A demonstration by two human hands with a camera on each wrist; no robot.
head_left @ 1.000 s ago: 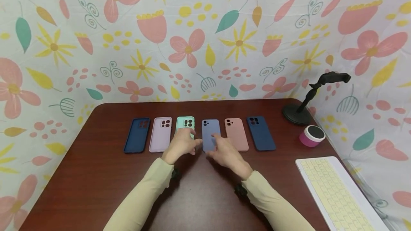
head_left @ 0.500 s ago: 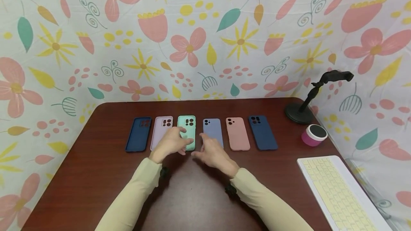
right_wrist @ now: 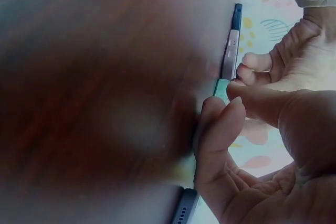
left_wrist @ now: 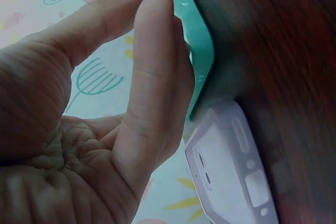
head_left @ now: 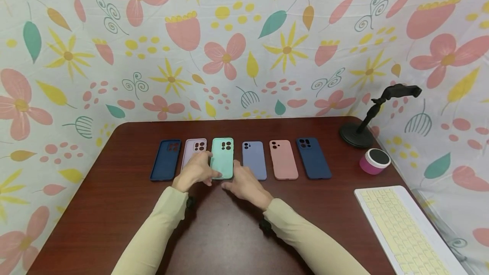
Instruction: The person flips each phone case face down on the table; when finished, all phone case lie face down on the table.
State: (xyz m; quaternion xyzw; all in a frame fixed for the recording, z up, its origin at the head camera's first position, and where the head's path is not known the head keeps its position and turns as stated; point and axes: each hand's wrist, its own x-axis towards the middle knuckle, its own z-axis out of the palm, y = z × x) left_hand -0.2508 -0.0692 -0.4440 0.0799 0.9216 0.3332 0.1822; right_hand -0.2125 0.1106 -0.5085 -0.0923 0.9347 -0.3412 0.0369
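Observation:
A mint green phone case (head_left: 221, 159) lies on the table between my two hands. My left hand (head_left: 194, 169) is at its left edge, the thumb over its lower left corner. This hand partly hides the lilac case (head_left: 189, 151). In the left wrist view, extended fingers (left_wrist: 152, 66) come up against the side of the mint case (left_wrist: 202, 51). My right hand (head_left: 246, 185) is at the mint case's lower right edge, index finger along the side and thumb below. Right of it lies a periwinkle blue case (head_left: 254, 160).
A dark blue case (head_left: 165, 160) ends the row at left; a pink case (head_left: 283, 160) and another dark blue case (head_left: 314, 159) lie at right. Further right stand a black stand (head_left: 357, 135) and a pink jar (head_left: 372, 165). A white keyboard (head_left: 405, 228) lies at the front right.
Both hands have moved left, from around the periwinkle case to the two sides of the mint case. The mint case is now uncovered except at its edges.

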